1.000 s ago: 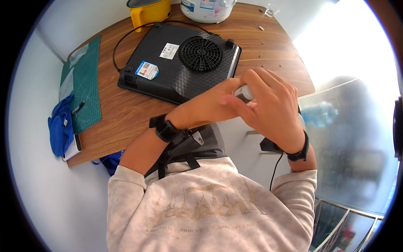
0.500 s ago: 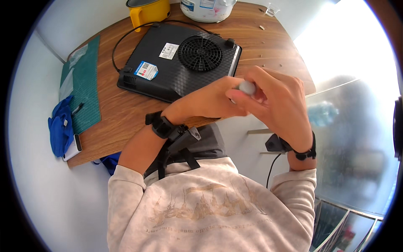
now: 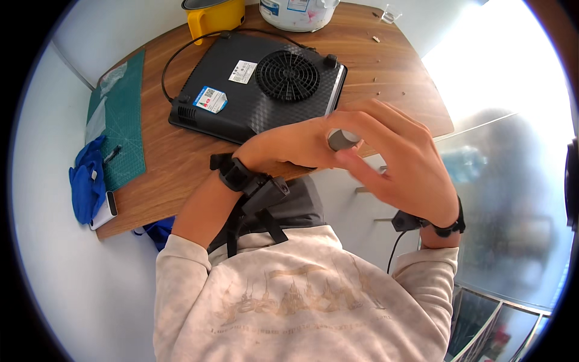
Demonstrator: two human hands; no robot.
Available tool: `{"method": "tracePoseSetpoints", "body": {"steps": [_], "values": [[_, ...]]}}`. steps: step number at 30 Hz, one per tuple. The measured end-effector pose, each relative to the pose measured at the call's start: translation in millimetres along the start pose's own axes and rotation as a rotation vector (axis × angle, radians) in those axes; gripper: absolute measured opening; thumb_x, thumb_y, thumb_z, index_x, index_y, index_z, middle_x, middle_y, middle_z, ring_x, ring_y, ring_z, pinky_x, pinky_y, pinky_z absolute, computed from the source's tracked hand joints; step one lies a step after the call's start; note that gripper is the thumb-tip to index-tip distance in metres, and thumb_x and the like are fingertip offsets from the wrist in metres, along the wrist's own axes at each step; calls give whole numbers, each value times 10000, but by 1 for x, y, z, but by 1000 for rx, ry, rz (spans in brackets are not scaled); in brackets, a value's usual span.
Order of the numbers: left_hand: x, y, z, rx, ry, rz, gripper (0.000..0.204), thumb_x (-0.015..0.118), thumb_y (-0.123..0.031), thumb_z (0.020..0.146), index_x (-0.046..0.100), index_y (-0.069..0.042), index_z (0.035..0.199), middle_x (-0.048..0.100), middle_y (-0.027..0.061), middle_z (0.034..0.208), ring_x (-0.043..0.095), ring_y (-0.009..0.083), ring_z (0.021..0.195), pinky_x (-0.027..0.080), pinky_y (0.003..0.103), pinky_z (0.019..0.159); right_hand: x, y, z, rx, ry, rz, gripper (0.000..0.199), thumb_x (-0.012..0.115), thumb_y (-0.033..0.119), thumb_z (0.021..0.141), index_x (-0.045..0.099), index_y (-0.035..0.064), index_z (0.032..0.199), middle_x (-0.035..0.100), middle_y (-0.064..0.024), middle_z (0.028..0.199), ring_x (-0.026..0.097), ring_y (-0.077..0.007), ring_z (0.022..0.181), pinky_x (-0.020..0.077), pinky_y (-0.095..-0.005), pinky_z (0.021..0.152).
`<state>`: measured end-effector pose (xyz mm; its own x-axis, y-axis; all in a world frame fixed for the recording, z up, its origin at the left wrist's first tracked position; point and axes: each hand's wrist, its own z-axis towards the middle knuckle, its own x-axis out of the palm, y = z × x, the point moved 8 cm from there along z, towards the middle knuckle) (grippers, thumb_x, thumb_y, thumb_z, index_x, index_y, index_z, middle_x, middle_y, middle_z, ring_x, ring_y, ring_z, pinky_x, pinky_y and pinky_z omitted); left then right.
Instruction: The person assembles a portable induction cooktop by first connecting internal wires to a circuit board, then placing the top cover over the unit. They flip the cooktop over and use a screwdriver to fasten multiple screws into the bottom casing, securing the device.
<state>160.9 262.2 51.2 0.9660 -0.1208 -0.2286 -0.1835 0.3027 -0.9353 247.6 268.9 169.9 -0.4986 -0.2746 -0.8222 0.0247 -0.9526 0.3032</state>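
Observation:
A short grey cylinder with a flat, paler end (image 3: 343, 140) is held between my two hands, off the table's near edge. My left hand (image 3: 300, 142) is closed around its lower part; most of those fingers are hidden beneath. From the right, the thumb and forefinger of my right hand (image 3: 401, 154) curl about the cylinder's end, the thumb slightly blurred. The rest of the cylinder is covered, so its kind cannot be told. Just beyond my hands lies a black induction cooker (image 3: 241, 111), underside up, showing its round fan grille (image 3: 287, 76) and stickers.
On the wooden table (image 3: 163, 163) stand a yellow pot (image 3: 218, 21) and a white tub (image 3: 297, 17) at the back. A green cutting mat (image 3: 125, 145) and a blue cloth (image 3: 89, 181) lie left. Small bits and a clear cup (image 3: 391, 13) are at the far right.
My right hand has shifted slightly down and right, its fingers spread wider around the cylinder. The cylinder has tipped, showing more of its side. My left hand has moved little.

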Motion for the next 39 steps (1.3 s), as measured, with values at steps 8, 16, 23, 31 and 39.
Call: {"method": "tracePoseSetpoints", "body": {"steps": [8,16,23,31,39], "values": [[10,20,4,-169,179,-49,361,797,-265,868,671,16,1055,681,86,1022,600,190,835,512,337,753,2,-13,-3,94,49,26,257,822,208,804,669,24,896,672,-96,816,624,-226,608,497,-335,565],[3,-19,5,148,40,98,220,745,-158,904,664,36,968,658,125,801,584,236,712,508,347,694,10,-13,2,141,-86,-408,480,841,449,782,565,89,626,490,-27,521,489,-245,444,365,-355,453],[2,4,0,-74,76,3,343,776,-244,904,673,23,1092,697,141,917,647,250,798,522,362,728,9,-7,3,67,74,-54,277,830,258,829,685,58,955,687,-67,862,652,-265,662,511,-333,573],[9,4,4,-122,198,14,397,779,-276,900,657,29,1123,695,145,951,650,267,844,528,378,788,5,-15,-4,146,95,85,305,869,220,789,696,29,952,677,-68,751,644,-238,592,540,-303,577],[-4,1,-14,-91,97,217,439,806,-272,854,636,10,1143,651,158,1078,622,327,1083,499,412,916,21,-11,3,125,-95,-274,402,895,343,738,614,57,718,508,-48,548,474,-200,452,361,-334,465]]}}
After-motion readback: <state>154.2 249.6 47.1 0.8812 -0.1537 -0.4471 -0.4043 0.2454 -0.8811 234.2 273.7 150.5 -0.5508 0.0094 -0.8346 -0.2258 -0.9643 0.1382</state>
